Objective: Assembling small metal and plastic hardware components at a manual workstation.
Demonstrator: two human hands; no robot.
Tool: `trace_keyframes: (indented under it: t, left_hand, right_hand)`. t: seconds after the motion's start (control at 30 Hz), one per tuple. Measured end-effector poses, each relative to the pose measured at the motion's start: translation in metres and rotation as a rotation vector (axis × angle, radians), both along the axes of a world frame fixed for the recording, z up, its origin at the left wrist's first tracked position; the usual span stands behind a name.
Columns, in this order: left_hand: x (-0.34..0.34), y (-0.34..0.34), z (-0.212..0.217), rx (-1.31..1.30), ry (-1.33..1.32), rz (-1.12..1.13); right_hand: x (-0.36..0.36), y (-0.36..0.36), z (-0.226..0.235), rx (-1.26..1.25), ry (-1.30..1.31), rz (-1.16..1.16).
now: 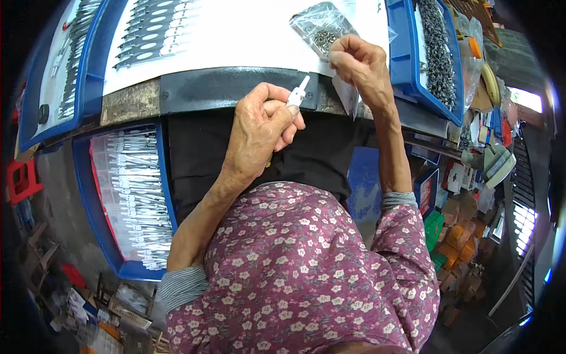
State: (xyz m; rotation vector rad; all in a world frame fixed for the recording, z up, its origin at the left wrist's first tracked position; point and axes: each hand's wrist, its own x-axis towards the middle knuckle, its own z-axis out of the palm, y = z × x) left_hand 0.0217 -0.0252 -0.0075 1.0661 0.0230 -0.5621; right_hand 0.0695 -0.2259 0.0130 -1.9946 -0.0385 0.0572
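My left hand is closed round a small white plastic part with a thin tip pointing up and away. It is held just off the front edge of the workbench. My right hand has its thumb and fingers drawn together in a pinch beside a dark, shallow tray with clear plastic film about it. Small metal pieces lie heaped in that tray, close to the right fingertips. Whatever the right fingertips hold, if anything, is too small or hidden to tell.
Dark slim parts lie in a row on the white bench top. A blue bin of small dark pieces stands right; another blue bin stands far left. Below the bench edge, a blue crate holds many white-and-metal rods.
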Motion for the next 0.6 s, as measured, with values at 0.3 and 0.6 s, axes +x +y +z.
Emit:
trace_keyframes:
  t: [0.3, 0.6]
  left_hand:
    - [-0.003, 0.000, -0.002, 0.077, -0.015, -0.006]
    - [-0.006, 0.000, -0.003, 0.128, -0.059, -0.021]
  right_hand:
    - [-0.040, 0.029, 0.014, -0.096, 0.091, 0.259]
    - [-0.043, 0.031, 0.013, -0.141, 0.031, 0.270]
